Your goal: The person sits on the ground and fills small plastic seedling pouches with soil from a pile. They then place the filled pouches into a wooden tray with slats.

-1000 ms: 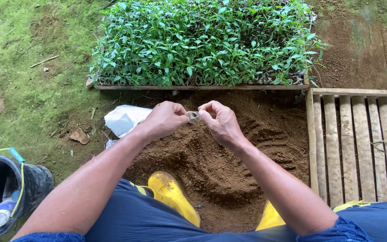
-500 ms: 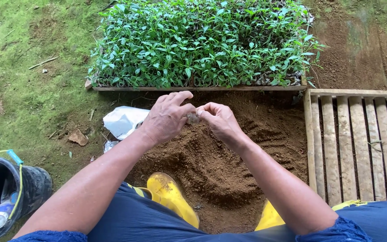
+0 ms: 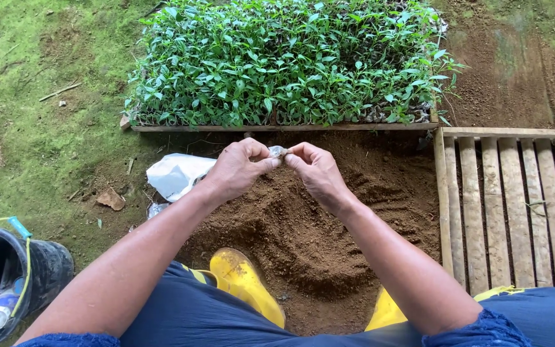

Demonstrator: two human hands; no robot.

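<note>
- Bare brown soil point(image 3: 303, 238) is spreading in a heap before the person, mossy ground lying at nine o'clock.
- Yellow boots point(image 3: 246, 283) are resting nearest.
- At twelve o'clock, the left hand point(image 3: 236, 168) and right hand point(image 3: 316, 173) are meeting, fingertips closed, pinching a small clear bag point(image 3: 277, 151) between them.
- Beyond, a tray of green seedlings point(image 3: 284, 61) is standing.

Both hands met above the soil heap point(image 3: 303, 218): the left hand point(image 3: 236, 168) and right hand point(image 3: 316, 172) pinched a small clear plastic piece point(image 3: 277, 152) between their fingers point(image 3: 266, 162). Just beyond the heap stood the seedling tray point(image 3: 284, 64); a white bag point(image 3: 178, 173) lay left of it, a slatted wooden frame point(image 3: 515, 205) right.
</note>
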